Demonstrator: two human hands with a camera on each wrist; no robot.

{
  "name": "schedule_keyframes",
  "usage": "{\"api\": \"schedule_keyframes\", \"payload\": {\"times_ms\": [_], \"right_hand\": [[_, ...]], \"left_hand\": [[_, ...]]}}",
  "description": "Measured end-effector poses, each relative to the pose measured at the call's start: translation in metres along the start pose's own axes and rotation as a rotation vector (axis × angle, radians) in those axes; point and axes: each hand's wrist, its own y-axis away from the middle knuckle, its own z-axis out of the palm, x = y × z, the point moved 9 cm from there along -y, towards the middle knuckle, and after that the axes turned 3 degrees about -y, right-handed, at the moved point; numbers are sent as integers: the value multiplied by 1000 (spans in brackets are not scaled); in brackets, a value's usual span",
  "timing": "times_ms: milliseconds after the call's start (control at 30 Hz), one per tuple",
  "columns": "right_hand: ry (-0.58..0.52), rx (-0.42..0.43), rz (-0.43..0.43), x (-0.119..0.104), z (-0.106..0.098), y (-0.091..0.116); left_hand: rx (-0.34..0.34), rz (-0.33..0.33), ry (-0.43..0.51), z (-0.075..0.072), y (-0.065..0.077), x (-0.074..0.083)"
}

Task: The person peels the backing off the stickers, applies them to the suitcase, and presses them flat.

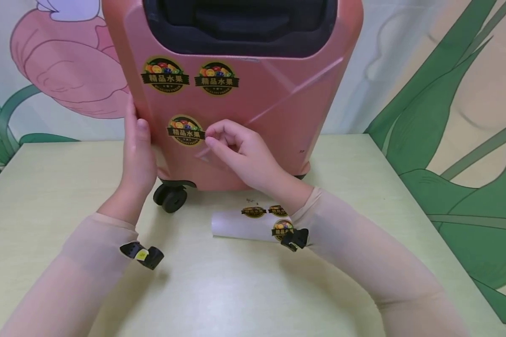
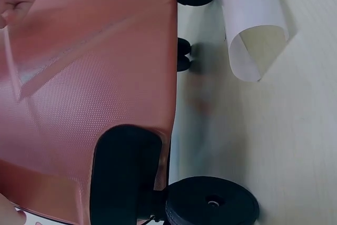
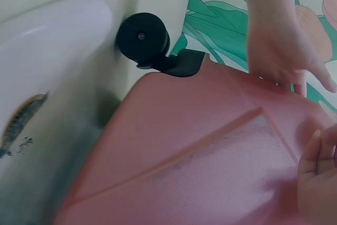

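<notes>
A pink suitcase (image 1: 253, 112) stands upright on the table, two round black-and-gold fruit stickers (image 1: 165, 75) side by side on its front. Lower down, my right hand (image 1: 249, 150) pinches the right edge of another fruit sticker (image 1: 185, 130) between thumb and forefinger, at the suitcase front; whether its back touches the shell I cannot tell. My left hand (image 1: 139, 154) rests with straight fingers against the suitcase's left side, also seen in the right wrist view as a left hand (image 3: 279, 51) on the edge. The pinched sticker is out of sight in both wrist views.
A curled white sticker sheet (image 1: 240, 227) with several fruit stickers lies on the table (image 1: 219, 290) before the suitcase, partly behind my right wrist. A black wheel (image 1: 170, 197) stands at the suitcase's lower left. A recessed black handle (image 1: 242, 28) is at the top; a painted wall (image 1: 459, 93) rises behind.
</notes>
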Motion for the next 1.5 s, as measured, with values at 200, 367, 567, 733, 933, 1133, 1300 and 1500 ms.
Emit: {"api": "schedule_keyframes", "payload": {"times_ms": [200, 367, 567, 733, 933, 1133, 1300, 1500], "right_hand": [[-51, -43, 13, -2, 9, -12], [-85, -57, 10, -5, 15, -18], [-96, -55, 65, -1, 17, -23], [-86, -58, 68, 0, 18, -24], [-74, -51, 52, -2, 17, -24], [-66, -43, 102, 1, 16, -24], [-67, -38, 100, 1, 16, -24], [-29, -29, 52, -1, 15, -24]], "left_hand": [[-2, -35, -65, -5, 3, -4], [-18, -60, -100, -4, 5, 4], [-32, -54, -88, 3, 7, 17], [-40, -51, -125, 4, 8, 19], [-39, -45, -120, 3, 7, 18], [-31, -75, -113, 3, 9, 16], [-27, -95, -129, 3, 9, 16], [-20, -107, -135, 4, 9, 15]]}}
